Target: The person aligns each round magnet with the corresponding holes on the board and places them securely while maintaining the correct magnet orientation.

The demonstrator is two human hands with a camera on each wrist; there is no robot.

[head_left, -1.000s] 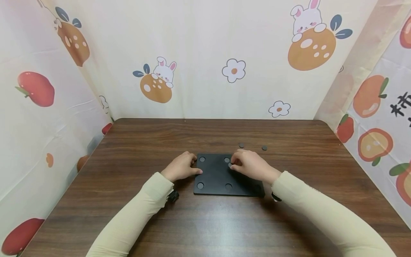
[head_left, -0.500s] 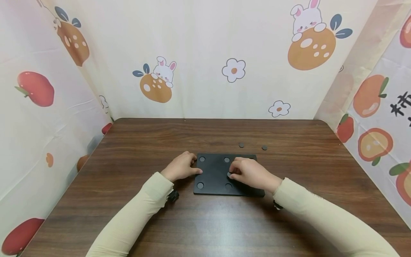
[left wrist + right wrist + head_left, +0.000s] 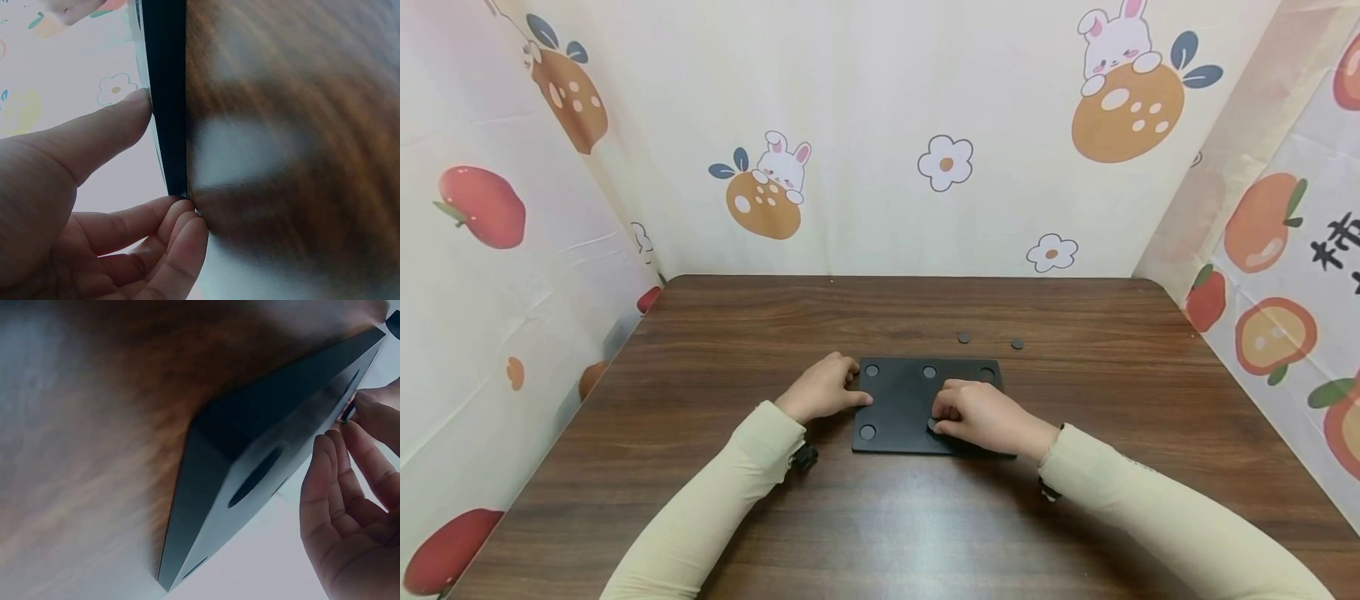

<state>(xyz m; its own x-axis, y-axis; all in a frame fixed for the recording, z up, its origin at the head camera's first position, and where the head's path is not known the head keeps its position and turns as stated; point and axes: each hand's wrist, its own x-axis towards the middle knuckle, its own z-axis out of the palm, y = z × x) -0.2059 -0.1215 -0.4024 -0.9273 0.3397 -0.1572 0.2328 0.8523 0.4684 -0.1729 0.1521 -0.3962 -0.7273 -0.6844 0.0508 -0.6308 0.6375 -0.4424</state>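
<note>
A black rectangular board (image 3: 897, 408) with round recesses lies flat on the wooden table. My left hand (image 3: 822, 390) holds its left edge, the thumb on the top face and the other fingers against the side, as the left wrist view shows. Over the board's front middle part, my right hand (image 3: 983, 414) pinches a small dark disc (image 3: 932, 425) between thumb and fingertips. In the right wrist view the disc (image 3: 349, 412) is tilted, close to the board's face. A recess (image 3: 256, 478) near the board's corner looks dark there. The front middle recess is hidden behind my right hand.
Two loose dark discs, a left one (image 3: 963, 338) and a right one (image 3: 1017, 343), lie beyond the board's far edge. The brown wooden table (image 3: 737, 321) meets printed curtains (image 3: 865, 167) at the back and sides.
My right hand has moved toward me across the board with the disc, from the far middle recess to the front middle. The left hand and the board have stayed in place.
</note>
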